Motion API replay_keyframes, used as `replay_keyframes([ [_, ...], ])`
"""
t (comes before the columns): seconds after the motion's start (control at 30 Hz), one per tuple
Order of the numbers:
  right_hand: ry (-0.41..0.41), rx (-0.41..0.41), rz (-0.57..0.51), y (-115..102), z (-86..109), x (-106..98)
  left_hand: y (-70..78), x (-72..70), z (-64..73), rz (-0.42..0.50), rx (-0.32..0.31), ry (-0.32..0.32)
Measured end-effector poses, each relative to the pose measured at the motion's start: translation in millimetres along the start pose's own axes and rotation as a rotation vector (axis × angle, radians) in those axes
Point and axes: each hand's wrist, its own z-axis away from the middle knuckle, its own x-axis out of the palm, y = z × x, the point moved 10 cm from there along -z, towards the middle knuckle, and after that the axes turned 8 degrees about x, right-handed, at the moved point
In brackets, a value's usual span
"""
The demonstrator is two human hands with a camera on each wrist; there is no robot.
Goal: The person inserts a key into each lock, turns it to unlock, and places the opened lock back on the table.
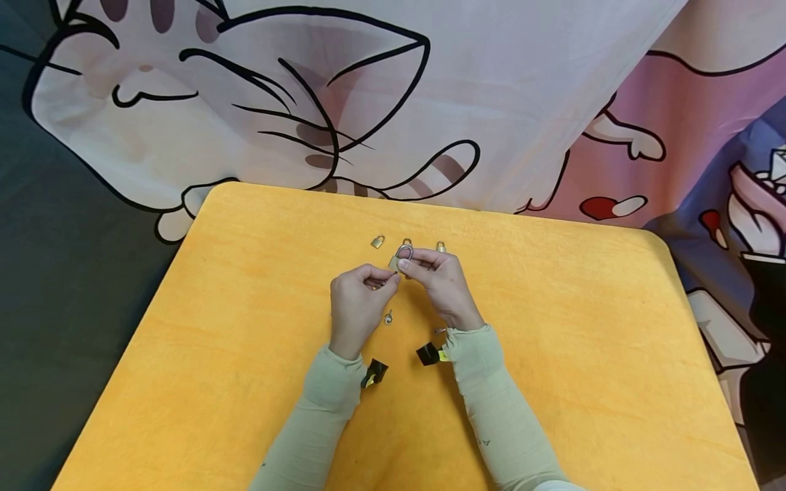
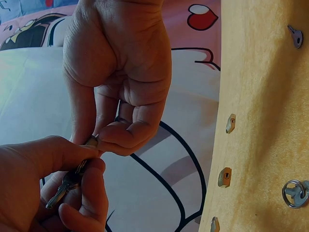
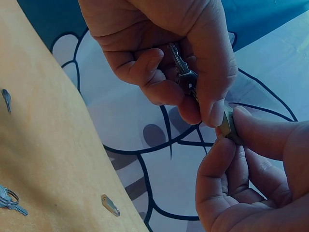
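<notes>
Your worktop [image 1: 245, 382] carries the spares: three small padlocks [image 1: 377, 241] lie in a row near its far edge, and a loose key [image 1: 388, 317] lies on it near its middle, between your wrists. Above that key, your right hand [image 1: 439, 283] pinches a padlock [image 1: 399, 258] by its body, shackle up. Your left hand [image 1: 356, 303] is curled round a bunch of keys [image 3: 186, 77], one key's tip at the lock's base. By my reading you are at the keyhole: whether the key has gone in I cannot tell, and the shackle looks closed, so the turning and opening are left.
</notes>
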Motion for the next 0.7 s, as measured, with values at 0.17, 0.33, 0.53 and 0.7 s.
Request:
replay_keyframes([
  [0.17,0.002,-0.001,0.01,0.9,0.1,-0.5,-0.1,-0.1,0.4,-0.009,0.004,0.001],
  [0.33,0.005,-0.002,0.014,0.4,0.8,-0.4,0.5,-0.3,0.3,-0.014,0.01,0.004],
  [0.53,0.005,0.0,0.018,1.2,0.7,-0.5,2.5,-0.6,0.4,-0.042,0.034,0.011],
  [0.7,0.01,0.007,0.026,1.4,0.5,-0.7,5.5,-1.8,0.5,-0.071,0.062,0.023],
])
